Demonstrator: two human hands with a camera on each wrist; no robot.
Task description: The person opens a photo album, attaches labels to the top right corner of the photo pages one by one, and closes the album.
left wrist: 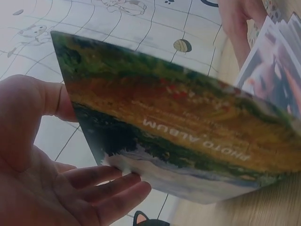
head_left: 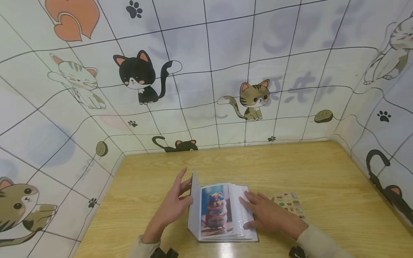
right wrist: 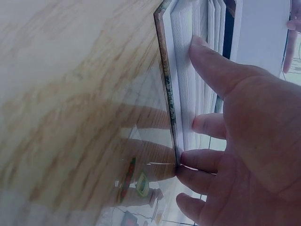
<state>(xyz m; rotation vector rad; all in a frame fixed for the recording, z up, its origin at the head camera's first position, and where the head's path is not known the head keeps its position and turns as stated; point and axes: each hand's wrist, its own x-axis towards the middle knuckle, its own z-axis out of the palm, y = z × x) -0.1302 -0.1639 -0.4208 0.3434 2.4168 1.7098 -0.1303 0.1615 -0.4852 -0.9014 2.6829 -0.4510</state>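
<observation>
Album [head_left: 230,218] lies open on worktop [head_left: 135,200] in front of person, likely for easy reach by both hands. Left grip [head_left: 174,204] pinches cover [left wrist: 174,127] by its edge; cover stands near upright, presumably so it won't fall back over hamster photo [head_left: 216,215]. Right grip [head_left: 269,211] unclenched, grasping nothing, spread fingers touching right edge of pages [head_left: 240,215], seemingly to steady loose stack. Sticker sheet [head_left: 294,204] near, partly hidden by right arm.
</observation>
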